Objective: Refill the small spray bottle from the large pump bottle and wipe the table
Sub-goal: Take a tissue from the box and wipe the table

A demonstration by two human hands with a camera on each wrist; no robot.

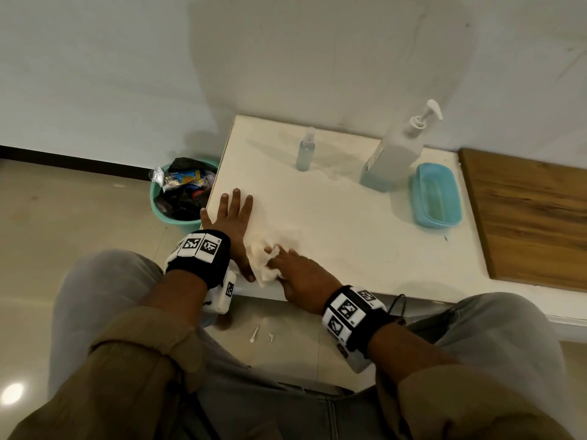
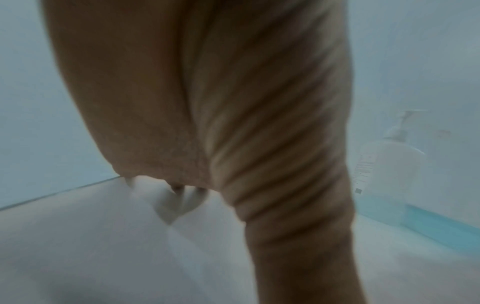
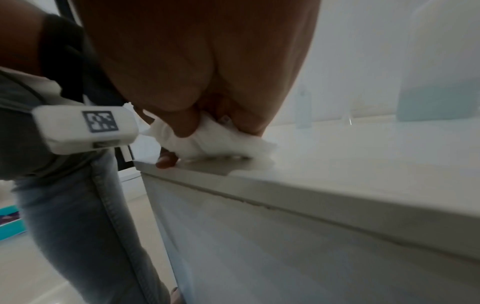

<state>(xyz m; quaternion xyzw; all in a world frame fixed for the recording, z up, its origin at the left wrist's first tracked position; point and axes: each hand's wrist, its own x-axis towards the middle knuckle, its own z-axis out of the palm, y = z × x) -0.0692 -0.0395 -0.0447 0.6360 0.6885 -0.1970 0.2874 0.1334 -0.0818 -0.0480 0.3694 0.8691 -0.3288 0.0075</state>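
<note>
My right hand (image 1: 293, 271) grips a crumpled white tissue (image 1: 265, 265) and presses it on the white table (image 1: 365, 236) near the front edge; the right wrist view shows the tissue (image 3: 215, 142) bunched under the curled fingers (image 3: 182, 125). Just left of it, my left hand (image 1: 233, 217) lies flat on the tabletop with fingers spread, holding nothing. At the back stand the small spray bottle (image 1: 305, 150) with pale blue liquid and the large white pump bottle (image 1: 397, 150), also blurred in the left wrist view as pump bottle (image 2: 384, 164).
A blue plastic tub (image 1: 436, 195) lies right of the pump bottle. A wooden board (image 1: 527, 217) adjoins the table on the right. A green bin (image 1: 181, 195) full of rubbish stands on the floor by the table's left edge. Small tissue scraps (image 1: 255, 335) lie on the floor.
</note>
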